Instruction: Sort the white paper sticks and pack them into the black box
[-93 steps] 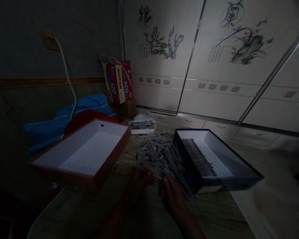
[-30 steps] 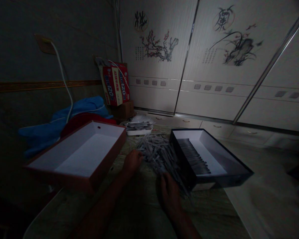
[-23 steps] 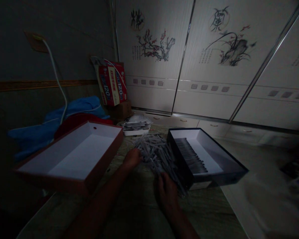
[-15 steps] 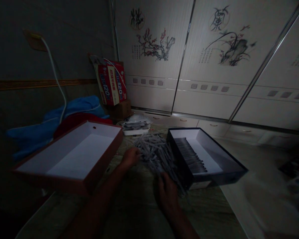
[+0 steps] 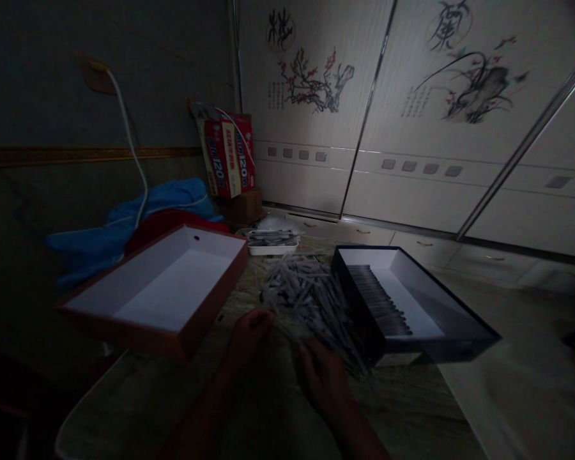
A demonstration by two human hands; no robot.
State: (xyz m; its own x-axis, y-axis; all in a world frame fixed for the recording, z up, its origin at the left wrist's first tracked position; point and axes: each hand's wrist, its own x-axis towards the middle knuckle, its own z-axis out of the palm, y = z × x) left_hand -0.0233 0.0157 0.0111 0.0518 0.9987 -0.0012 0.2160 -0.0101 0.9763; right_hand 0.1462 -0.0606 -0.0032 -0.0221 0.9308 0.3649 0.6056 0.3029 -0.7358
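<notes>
While the right hand [image 5: 324, 372] pinches a stick [image 5: 290, 333] near the pile [image 5: 301, 281], left hand [image 5: 250, 326] curled, hold unclear, gentle pressure seems best.

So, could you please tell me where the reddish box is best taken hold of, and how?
Probably pinch the reddish box by its right wall, from above, on the side nearest the left hand: it lies open side up, and that thin, raised wall faces the hand.
</notes>
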